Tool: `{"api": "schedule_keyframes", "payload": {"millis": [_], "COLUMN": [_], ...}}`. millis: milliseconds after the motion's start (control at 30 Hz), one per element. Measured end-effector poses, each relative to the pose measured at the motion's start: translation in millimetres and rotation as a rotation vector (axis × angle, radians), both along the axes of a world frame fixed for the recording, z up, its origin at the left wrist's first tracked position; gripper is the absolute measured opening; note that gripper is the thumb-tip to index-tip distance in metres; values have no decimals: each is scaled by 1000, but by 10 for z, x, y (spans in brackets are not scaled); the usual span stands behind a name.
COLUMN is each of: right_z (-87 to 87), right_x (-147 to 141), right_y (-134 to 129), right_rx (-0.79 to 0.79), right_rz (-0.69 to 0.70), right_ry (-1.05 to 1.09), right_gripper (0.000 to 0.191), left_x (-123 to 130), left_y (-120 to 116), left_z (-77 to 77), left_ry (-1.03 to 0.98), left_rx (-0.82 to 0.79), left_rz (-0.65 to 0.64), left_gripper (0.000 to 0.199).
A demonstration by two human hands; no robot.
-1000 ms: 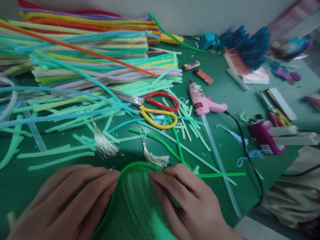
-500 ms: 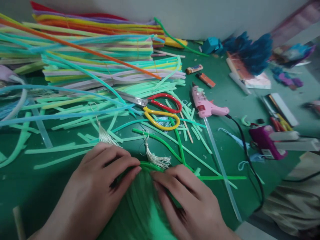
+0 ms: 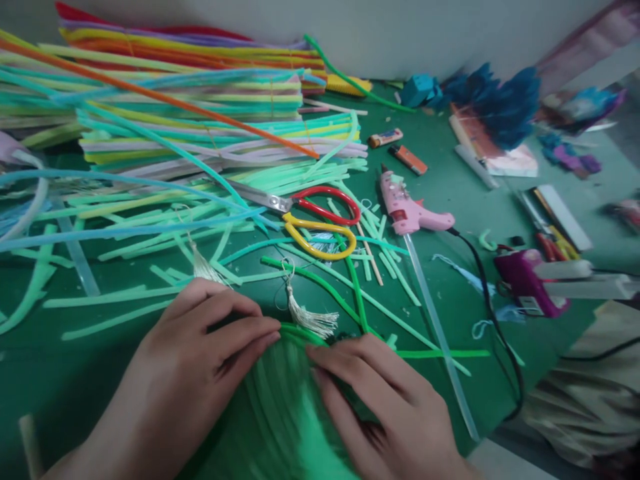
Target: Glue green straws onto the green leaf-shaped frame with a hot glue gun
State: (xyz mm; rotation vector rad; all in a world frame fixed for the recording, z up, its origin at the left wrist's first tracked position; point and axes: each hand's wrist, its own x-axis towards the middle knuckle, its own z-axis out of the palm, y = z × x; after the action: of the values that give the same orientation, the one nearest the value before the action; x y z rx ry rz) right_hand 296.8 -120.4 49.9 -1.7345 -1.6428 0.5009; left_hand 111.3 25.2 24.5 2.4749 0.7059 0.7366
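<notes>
Pinching the top rim of a green panel (image 3: 283, 400), at bottom centre, between fingertips of left hand (image 3: 195, 367) and right hand (image 3: 395, 400); gripping farther right with the left than a second ago, now near the right; partly covering a white tassel (image 3: 204, 268); lying beyond as before, scissors (image 3: 320, 227) and glue gun (image 3: 407, 207).

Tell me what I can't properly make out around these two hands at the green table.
All in the head view:
1. Green ribbed piece with a curved rim: near end cut off by the bottom edge; sides partly behind the left hand and right hand.
2. White silky tassel beyond the left hand: fringe end hidden by that hand.
3. Purple plastic box: label too small and blurred to read.
</notes>
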Motion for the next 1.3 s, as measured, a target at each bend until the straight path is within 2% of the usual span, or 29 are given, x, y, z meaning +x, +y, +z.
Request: {"api": "schedule_keyframes", "payload": {"millis": [167,900,1300], "right_z": [1,-107,-17], "right_x": [61,71,69], "right_y": [-92,-116,-77], "right_rx": [8,8,-34], "right_rz": [-10,-39,-39], "right_ry": [-20,-37,-97], "right_gripper": [25,16,16], "left_x": [-10,-5,6], "left_y": [12,-10,-10], "left_z": [-5,-22,-38], "left_ry": [-8,-13,-17], "left_rx": [20,-23,-35], "left_rz": [-8,9,24], "left_gripper": [21,20,22]}}
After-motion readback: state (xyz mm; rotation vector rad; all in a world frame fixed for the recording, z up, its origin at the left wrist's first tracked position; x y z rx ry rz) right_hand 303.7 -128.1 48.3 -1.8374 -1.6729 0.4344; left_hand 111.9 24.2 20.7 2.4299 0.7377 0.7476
